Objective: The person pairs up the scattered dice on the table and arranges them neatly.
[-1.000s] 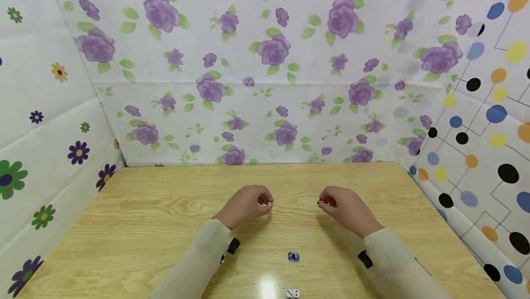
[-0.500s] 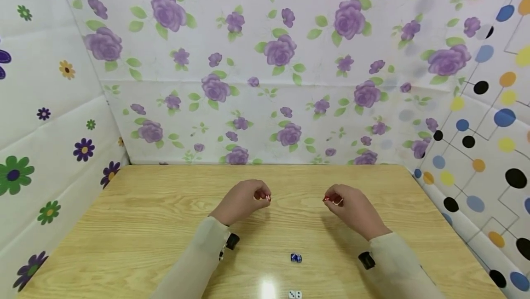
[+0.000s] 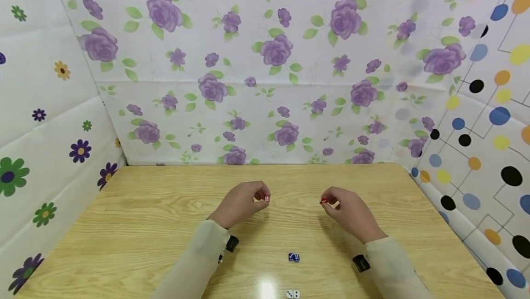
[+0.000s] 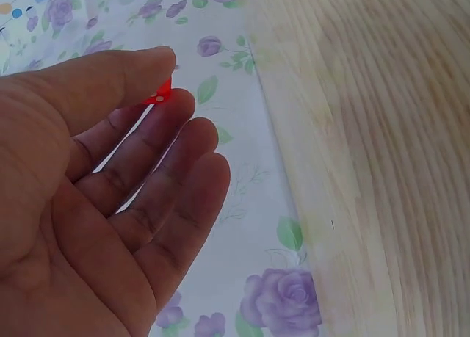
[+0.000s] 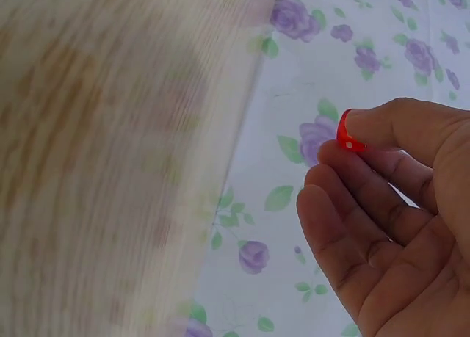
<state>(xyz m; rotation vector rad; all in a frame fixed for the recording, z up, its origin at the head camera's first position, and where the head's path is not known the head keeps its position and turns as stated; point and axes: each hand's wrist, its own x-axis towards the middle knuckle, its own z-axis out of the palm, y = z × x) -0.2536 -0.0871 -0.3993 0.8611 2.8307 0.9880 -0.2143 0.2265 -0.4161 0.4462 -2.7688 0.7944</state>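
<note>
My left hand (image 3: pixel 240 204) pinches a red die (image 3: pixel 267 198) with white pips between thumb and fingertip, above the wooden table. Across a gap to the right, my right hand (image 3: pixel 352 211) pinches a second red die (image 3: pixel 323 201) the same way. In the left wrist view most of that hand's die (image 4: pixel 159 96) is covered by the thumb. The right wrist view shows a red edge of the other die (image 5: pixel 351 140) past the thumb. Nearer to me lie two blue dice (image 3: pixel 294 257) side by side on the table, and two white dice (image 3: pixel 292 294) at the frame's bottom edge.
The wooden table (image 3: pixel 165 216) ends at a white cloth wall with purple roses (image 3: pixel 275 50). A cloth with daisies (image 3: pixel 41 152) hangs at the left, and a dotted cloth (image 3: pixel 476 152) at the right. Dark wrist-worn devices (image 3: pixel 361 263) sit at both cuffs.
Both hands keep their pinch on the red dice and have shifted only slightly. The head view swung a little right and back. The blue and white dice lie as before.
</note>
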